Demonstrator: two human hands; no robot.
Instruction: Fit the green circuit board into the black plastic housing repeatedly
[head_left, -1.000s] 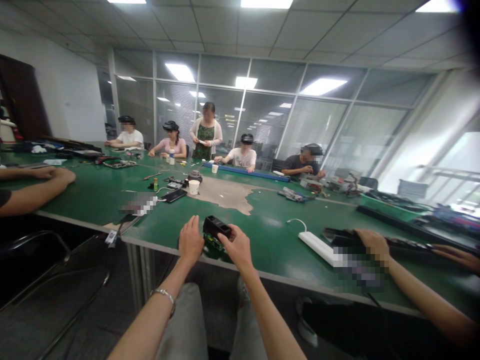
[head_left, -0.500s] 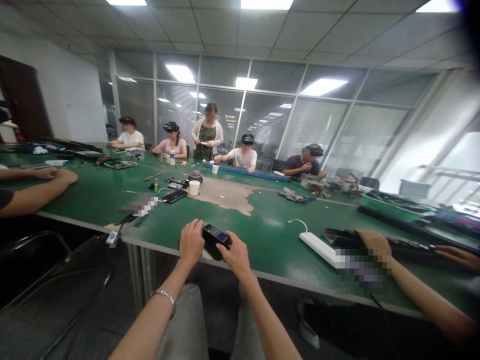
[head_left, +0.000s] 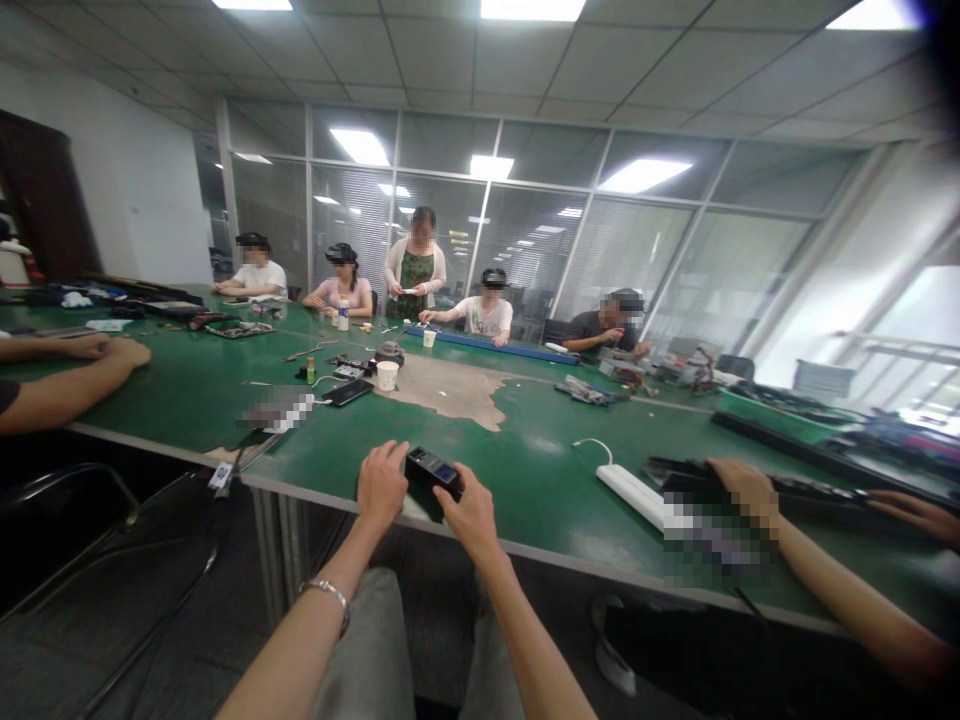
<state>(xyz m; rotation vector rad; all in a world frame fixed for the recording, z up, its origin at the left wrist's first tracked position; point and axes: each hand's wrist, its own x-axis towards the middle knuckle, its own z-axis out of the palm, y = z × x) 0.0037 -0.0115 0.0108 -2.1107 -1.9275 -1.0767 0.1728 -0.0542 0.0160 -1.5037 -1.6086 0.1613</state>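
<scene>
**Black device (head_left: 433,472) close to the edge**

A loose pinch or careless nudge could have sent it over the near edge of the green table (head_left: 540,470), where it lay between my hands. My right hand (head_left: 471,510) gripped its right end, thumb on the near side. My left hand (head_left: 383,485) arched beside the other end, contact unclear. My forearms converged.

Single head-worn view, taken from above near edge of green worktop (head_left: 540,465). Looks forward and down across it. Wearer's forearms (head_left: 300,638) and legs (head_left: 371,640) close, along bottom; glass partition (head_left: 540,235) far off, beyond worktop; ceiling (head_left: 435,60) fills top. Wide field; upper right corner dark.
</scene>
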